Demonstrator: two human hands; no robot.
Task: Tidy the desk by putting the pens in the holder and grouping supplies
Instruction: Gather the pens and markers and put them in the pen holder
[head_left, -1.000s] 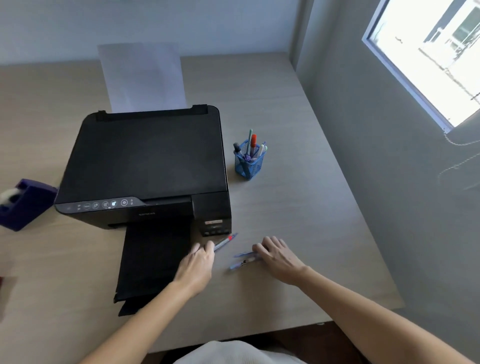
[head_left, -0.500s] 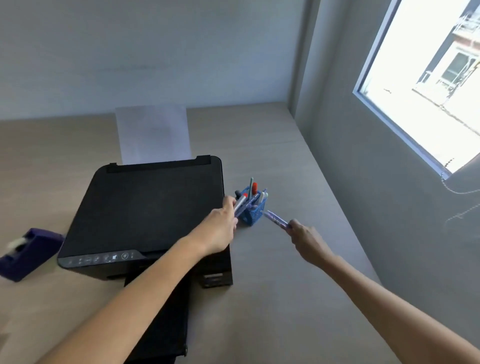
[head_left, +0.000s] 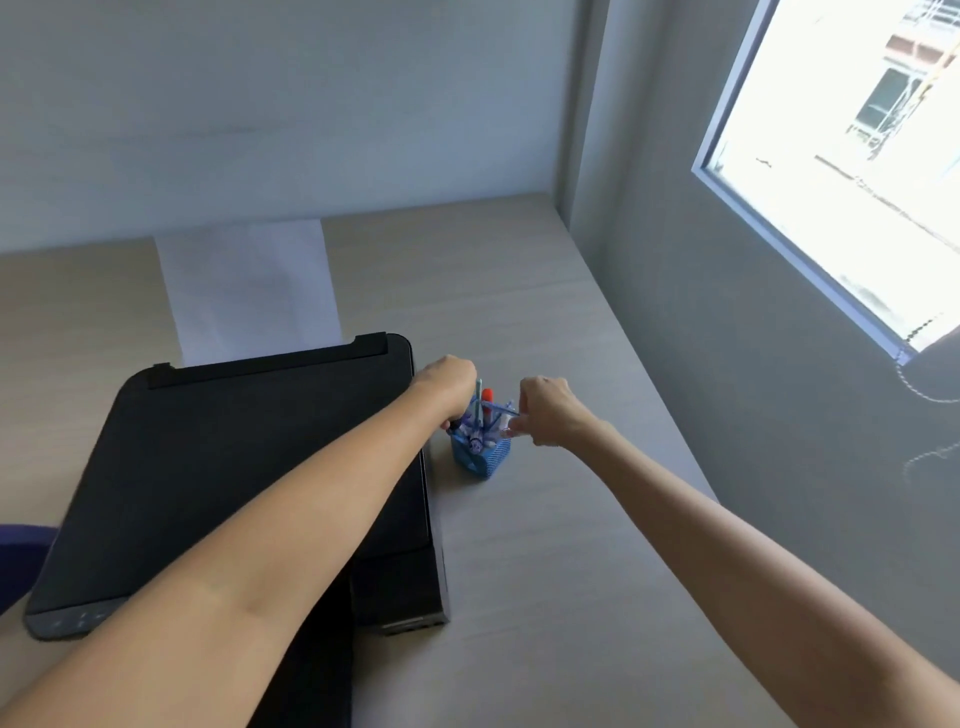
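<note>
Right hand (head_left: 545, 410) pinches a blue pen (head_left: 500, 408) lying tilted across the holder's rim; left hand (head_left: 444, 384) is curled over the holder's far side — what it grips, if anything, I can't tell. Blue mesh holder (head_left: 480, 457) sits on the desk (head_left: 545, 545), just beside the printer (head_left: 234, 467), already holding several pens. Judging by this, pen collection is nearly done; no loose pens visible. Purple item (head_left: 21, 551) at left edge is probably still to group — the printer sits between it and the holder.

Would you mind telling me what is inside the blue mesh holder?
The blue mesh holder holds several pens, one red-capped. Both hands cover part of its opening, so the count is unclear.
</note>
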